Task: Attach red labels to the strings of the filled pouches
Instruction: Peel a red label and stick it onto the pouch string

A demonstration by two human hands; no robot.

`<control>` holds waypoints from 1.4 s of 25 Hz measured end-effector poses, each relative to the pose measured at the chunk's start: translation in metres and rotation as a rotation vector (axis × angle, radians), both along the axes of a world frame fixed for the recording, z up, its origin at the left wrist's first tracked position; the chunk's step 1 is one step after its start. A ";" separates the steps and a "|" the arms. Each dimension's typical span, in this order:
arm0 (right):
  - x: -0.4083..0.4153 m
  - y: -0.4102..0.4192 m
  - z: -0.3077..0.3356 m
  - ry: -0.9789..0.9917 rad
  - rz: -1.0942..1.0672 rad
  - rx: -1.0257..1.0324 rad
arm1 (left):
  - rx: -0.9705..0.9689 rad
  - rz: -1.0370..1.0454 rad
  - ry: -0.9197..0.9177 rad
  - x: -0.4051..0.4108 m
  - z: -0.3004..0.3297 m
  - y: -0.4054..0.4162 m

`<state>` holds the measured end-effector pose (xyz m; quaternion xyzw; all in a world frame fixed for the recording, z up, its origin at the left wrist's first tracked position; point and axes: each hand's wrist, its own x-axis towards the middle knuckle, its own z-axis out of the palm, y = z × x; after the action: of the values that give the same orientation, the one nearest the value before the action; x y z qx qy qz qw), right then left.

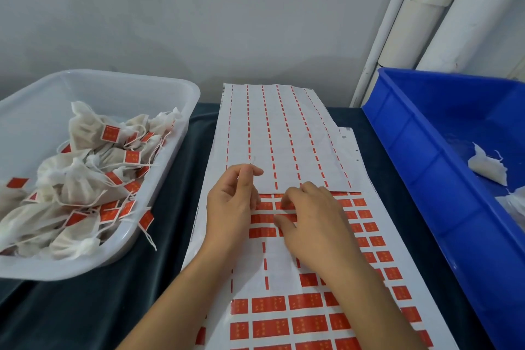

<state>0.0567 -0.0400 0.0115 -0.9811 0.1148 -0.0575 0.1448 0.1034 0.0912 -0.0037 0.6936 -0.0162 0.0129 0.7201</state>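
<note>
A label sheet [284, 318] with rows of red labels lies on the dark cloth in front of me. My right hand [315, 224] is over its upper rows, with curled forefinger and thumb pinching at one red label [262, 218] area near the sheet's middle. My left hand [233, 202] hovers just to the left, thumb and forefinger pinched on a thin white string [253, 160] that sticks up from them. The string's pouch is hidden. Several filled pouches with red labels [85, 176] lie heaped in the clear tub [159, 94] on the left.
A used backing sheet [278, 133] with only red dashes overlaps the label sheet's far end. The blue crate [420, 150] at the right holds a few white pouches [487, 169]. White pipes stand in the far right corner against a grey wall.
</note>
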 end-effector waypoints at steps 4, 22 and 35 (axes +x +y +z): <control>-0.020 0.019 -0.004 -0.014 -0.119 -0.052 | -0.050 0.030 0.034 0.002 0.001 -0.001; -0.034 0.047 -0.013 0.024 -0.163 -0.144 | -0.119 0.021 0.016 -0.007 0.002 -0.011; -0.033 0.052 -0.018 -0.050 -0.181 -0.107 | -0.183 -0.015 0.005 -0.010 0.006 -0.012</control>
<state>0.0239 0.0124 -0.0064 -0.9714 0.1958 -0.1010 0.0891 0.0938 0.0789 0.0019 0.6247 -0.0182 0.0073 0.7806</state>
